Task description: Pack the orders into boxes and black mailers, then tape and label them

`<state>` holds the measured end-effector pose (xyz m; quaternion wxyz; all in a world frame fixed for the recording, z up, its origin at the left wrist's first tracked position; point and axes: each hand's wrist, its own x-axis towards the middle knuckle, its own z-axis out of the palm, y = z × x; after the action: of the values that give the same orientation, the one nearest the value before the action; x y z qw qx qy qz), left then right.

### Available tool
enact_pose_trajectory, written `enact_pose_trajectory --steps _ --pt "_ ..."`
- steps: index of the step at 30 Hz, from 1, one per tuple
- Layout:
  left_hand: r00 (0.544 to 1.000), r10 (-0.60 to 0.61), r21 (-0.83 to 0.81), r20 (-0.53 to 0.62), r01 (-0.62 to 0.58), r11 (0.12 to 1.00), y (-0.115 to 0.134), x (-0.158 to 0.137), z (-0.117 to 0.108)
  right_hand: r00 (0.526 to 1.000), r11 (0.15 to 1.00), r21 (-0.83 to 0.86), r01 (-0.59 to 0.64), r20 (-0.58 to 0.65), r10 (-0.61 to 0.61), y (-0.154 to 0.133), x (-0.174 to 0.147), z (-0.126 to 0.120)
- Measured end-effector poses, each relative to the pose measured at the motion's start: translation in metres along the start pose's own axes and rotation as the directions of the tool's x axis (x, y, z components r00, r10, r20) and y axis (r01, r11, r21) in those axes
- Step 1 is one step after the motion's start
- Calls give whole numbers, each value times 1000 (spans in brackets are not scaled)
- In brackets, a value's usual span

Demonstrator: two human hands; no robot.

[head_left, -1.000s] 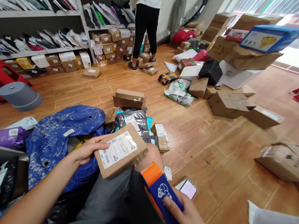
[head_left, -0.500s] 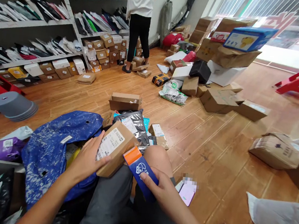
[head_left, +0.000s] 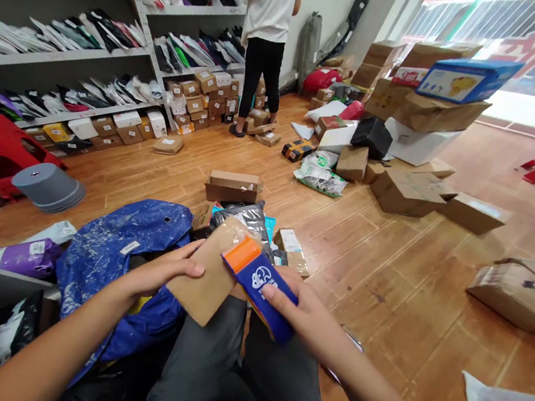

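A small brown cardboard box [head_left: 206, 281] is tilted above my lap, its plain face towards me. My left hand [head_left: 165, 272] grips its left side, thumb on the near face and fingers behind. In my right hand [head_left: 294, 298] is a blue-and-orange handheld device [head_left: 264, 285] with a white animal logo; my thumb lies on its blue face. The orange end meets or overlaps the box's right edge; I cannot tell whether they touch. Just beyond, a dark plastic parcel [head_left: 246, 217] and a labelled box [head_left: 293, 249] lie on the floor.
On my left spreads a blue sack [head_left: 121, 241], near a purple parcel [head_left: 38, 260] and grey stools [head_left: 47, 186]. An open carton [head_left: 232, 190] sits ahead. A person [head_left: 264, 50] stands by shelves [head_left: 65, 58] of parcels. Stacked cartons [head_left: 418, 141] occupy the right back.
The brown box has been turned, so its white label no longer shows. My left hand has shifted its hold on it. The blue-and-orange device stays in my right hand; the view has swung slightly left.
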<state>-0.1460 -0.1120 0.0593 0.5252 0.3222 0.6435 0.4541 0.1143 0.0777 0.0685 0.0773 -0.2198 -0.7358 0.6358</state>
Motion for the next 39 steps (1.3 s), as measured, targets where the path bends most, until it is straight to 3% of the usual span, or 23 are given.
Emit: enact_pose_trajectory --steps 2,5,7,9,11,13,16,18,25,30,34,39 --pt "996 -75 -159 37 80 984 0 2 4 997 998 39 -40 67 37 -16 6 -11" --pt "987 -159 -224 9 157 962 -13 13 4 985 992 31 -122 126 118 -22 18 -15" --pt "987 -148 -132 -66 139 981 -21 19 3 982 989 8 -151 120 149 -16 26 -9" --pt "968 22 128 -251 10 992 -24 17 5 983 988 18 -157 103 154 -7 33 -1" --pt "867 311 463 -390 -108 880 -23 8 18 988 991 24 -129 82 127 0 38 6" --pt "775 518 705 -363 -135 696 -23 -3 38 992 994 2 -109 69 108 3 40 8" --pt "718 639 884 -274 -73 461 -30 -13 67 994 996 -26 -90 63 92 5 38 8" --pt "695 670 925 -261 -17 379 -36 -13 75 993 996 -16 -85 80 86 3 33 5" --pt "743 667 964 -62 -129 233 -37 -17 69 963 964 138 -228 175 203 -37 3 -28" --pt "764 646 978 6 -139 155 -27 -15 77 988 982 128 -137 94 125 -78 -8 -48" --pt "765 644 962 -23 -158 223 -25 -11 73 976 975 96 -198 114 187 -78 -14 -38" --pt "794 591 925 -143 -104 364 -27 -11 47 982 984 44 -170 92 166 -27 -26 -17"
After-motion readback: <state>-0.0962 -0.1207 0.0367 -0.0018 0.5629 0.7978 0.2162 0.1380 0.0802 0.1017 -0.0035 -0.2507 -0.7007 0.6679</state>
